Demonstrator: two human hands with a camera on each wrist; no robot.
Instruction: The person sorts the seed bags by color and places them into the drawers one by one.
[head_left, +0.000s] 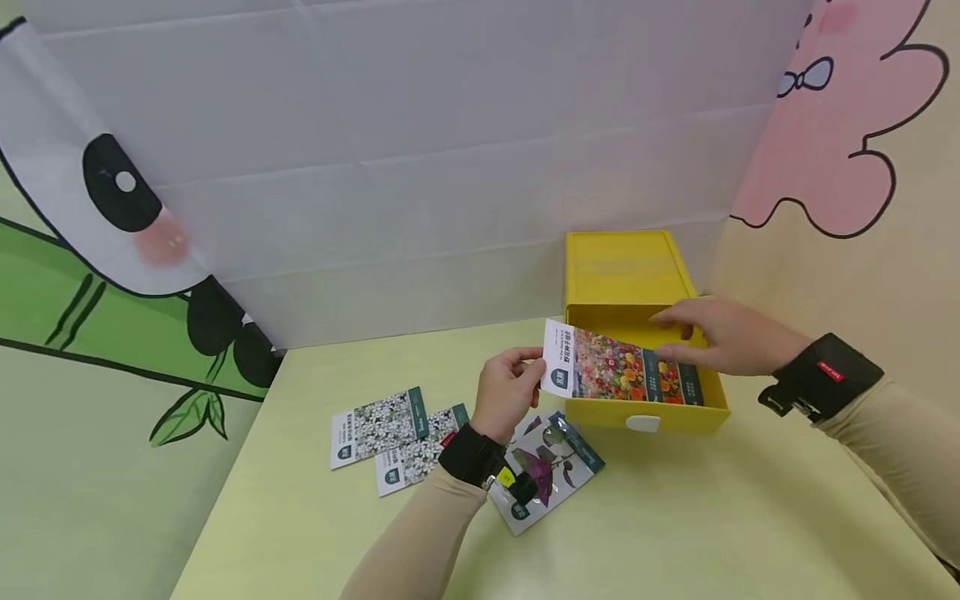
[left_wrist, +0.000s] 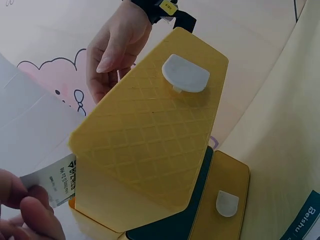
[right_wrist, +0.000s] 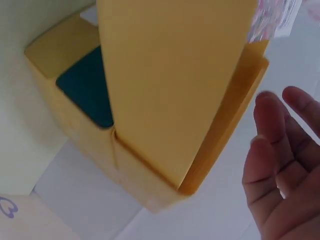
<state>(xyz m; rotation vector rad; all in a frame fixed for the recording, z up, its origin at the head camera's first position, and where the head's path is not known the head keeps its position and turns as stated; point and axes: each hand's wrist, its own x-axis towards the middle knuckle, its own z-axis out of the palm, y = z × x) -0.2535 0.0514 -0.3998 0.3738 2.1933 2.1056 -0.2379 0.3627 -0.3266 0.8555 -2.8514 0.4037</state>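
My left hand [head_left: 508,392] pinches the white end of a wildflower seed packet [head_left: 609,368]. That packet slants over the yellow box [head_left: 603,412], its dark green end inside. A second flowery packet [head_left: 671,382] lies just beyond it in the box. My right hand [head_left: 720,333] hovers over the box's right side, fingers loosely bent, thumb near the packets; whether it touches them I cannot tell. In the right wrist view the right fingers [right_wrist: 272,165] hold nothing. The left wrist view shows the packet's white end [left_wrist: 52,181] between finger and thumb, the rest hidden behind the box's yellow panel [left_wrist: 145,140].
Two white-flower packets [head_left: 381,423] overlap on the pale yellow table [head_left: 300,542] at left. Closer to the box lies a purple-flower packet [head_left: 558,475], partly under my left wrist. A white tab [head_left: 642,423] marks the box front. The wall cloth [head_left: 450,167] rises behind.
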